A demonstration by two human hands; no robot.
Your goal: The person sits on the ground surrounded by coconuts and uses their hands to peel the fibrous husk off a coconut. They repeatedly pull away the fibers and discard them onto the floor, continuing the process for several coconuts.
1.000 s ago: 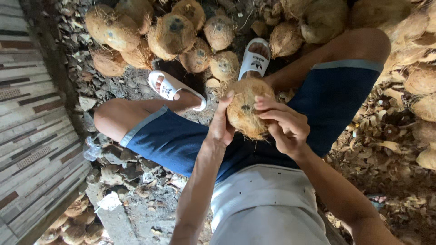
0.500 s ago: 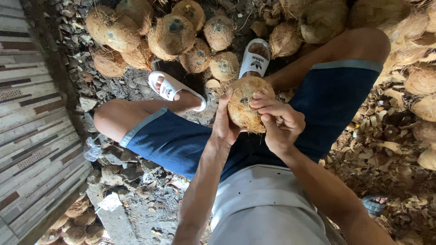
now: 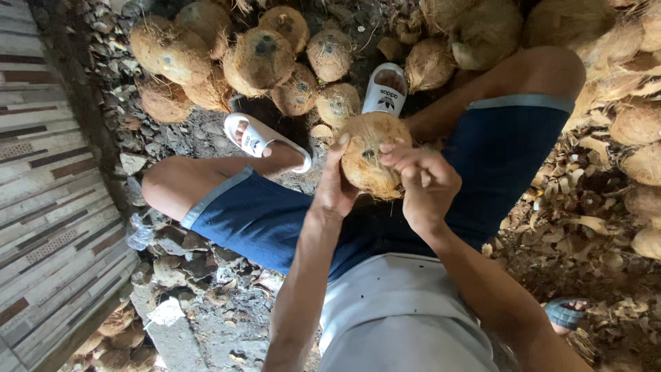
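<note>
I sit with knees apart in blue shorts, holding a round husked coconut (image 3: pixel 368 155) over my lap. My left hand (image 3: pixel 335 189) cups its left side, thumb up along the shell. On the right side my right hand (image 3: pixel 425 182) grips it, fingertips curled onto the fibrous top as if picking at the fibres. The coconut is brown and hairy, with pale patches.
A pile of husked coconuts (image 3: pixel 261 58) lies beyond my white sandals (image 3: pixel 384 89). Dry husk pieces (image 3: pixel 592 220) cover the ground on the right. A striped tiled wall (image 3: pixel 48 227) runs along the left. Another person's sandalled foot (image 3: pixel 564 313) shows at the lower right.
The coconut has turned slightly in my hands, and my right fingers have shifted over its top. A foot has come into view at the lower right.
</note>
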